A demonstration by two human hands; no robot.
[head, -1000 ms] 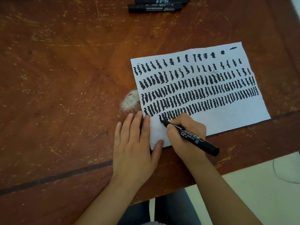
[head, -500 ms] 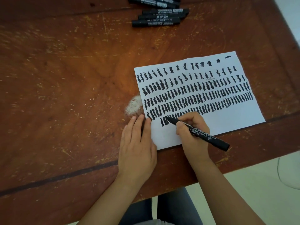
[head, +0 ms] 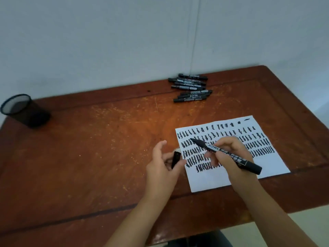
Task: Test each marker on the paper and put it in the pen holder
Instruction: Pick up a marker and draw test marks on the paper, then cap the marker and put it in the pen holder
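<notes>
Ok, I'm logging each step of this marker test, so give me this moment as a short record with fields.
right hand: holds uncapped black marker, tip raised over the paper
left hand: holds black marker cap
white paper sheet: rows of black test strokes
black mesh pen holder: far left corner of the wooden table; contents not visible
pile of black markers: at the far edge
</notes>
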